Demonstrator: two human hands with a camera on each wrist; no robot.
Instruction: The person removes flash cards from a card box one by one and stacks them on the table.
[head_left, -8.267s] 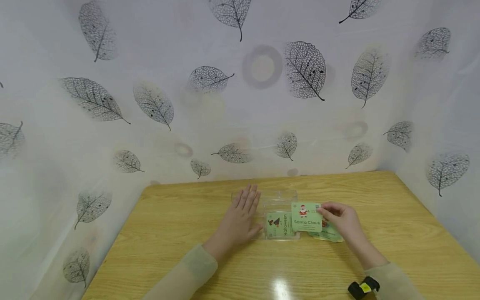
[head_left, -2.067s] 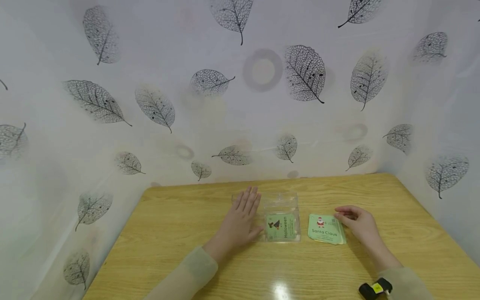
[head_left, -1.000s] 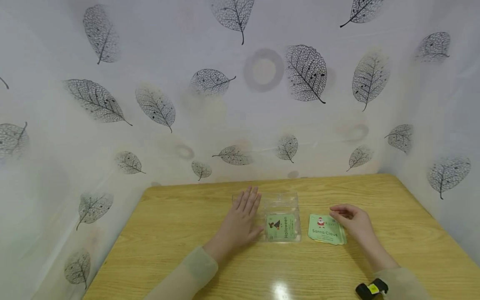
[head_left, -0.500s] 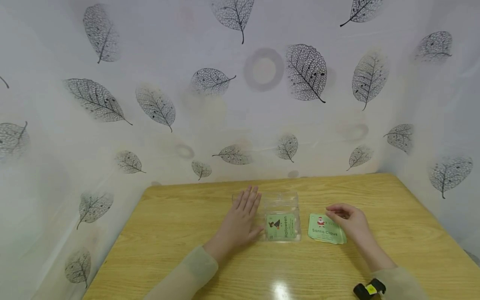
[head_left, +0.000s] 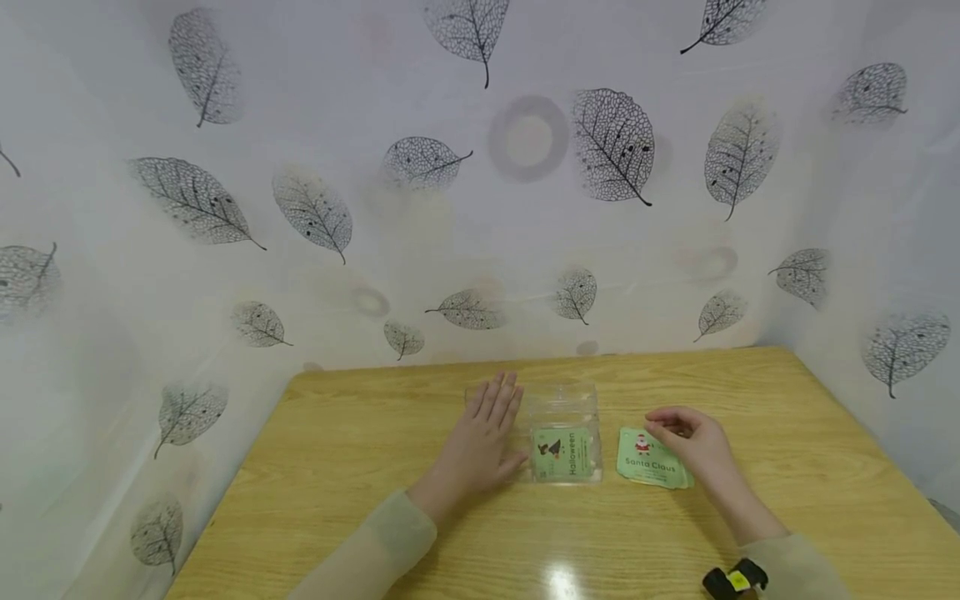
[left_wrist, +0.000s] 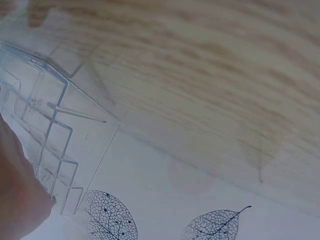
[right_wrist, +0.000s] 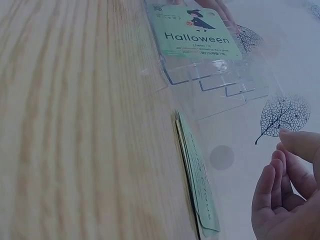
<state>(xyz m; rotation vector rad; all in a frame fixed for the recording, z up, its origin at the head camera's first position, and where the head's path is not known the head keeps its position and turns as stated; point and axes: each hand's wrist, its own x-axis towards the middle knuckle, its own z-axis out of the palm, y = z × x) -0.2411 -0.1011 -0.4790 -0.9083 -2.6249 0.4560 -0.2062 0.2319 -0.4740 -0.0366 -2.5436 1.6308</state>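
Observation:
My left hand [head_left: 476, 442] lies with straight fingers against the left side of a clear stepped plastic stand [head_left: 562, 400]. In the left wrist view that stand [left_wrist: 75, 132] shows stair-like tiers beside the hand. A green Halloween card [head_left: 558, 454] sits sideways in its front tier. To the stand's right, a small stack of green cards [head_left: 651, 468] lies on the table, a Santa Claus card on top. Loosely curled, my right hand [head_left: 693, 442] hovers at the stack's upper right corner. The right wrist view shows this hand [right_wrist: 287, 195] holding nothing, apart from the stack [right_wrist: 197, 185].
The wooden table [head_left: 337, 467] ends at the back against a pale leaf-printed sheet [head_left: 480, 225], which also rises on both sides. A black strap with a yellow tag [head_left: 737, 578] is on the right wrist.
Earlier my right hand held the Santa Claus card beside the Halloween card; now it tops the stack, released. Over the last second that hand shifts slightly left. The left hand stays put.

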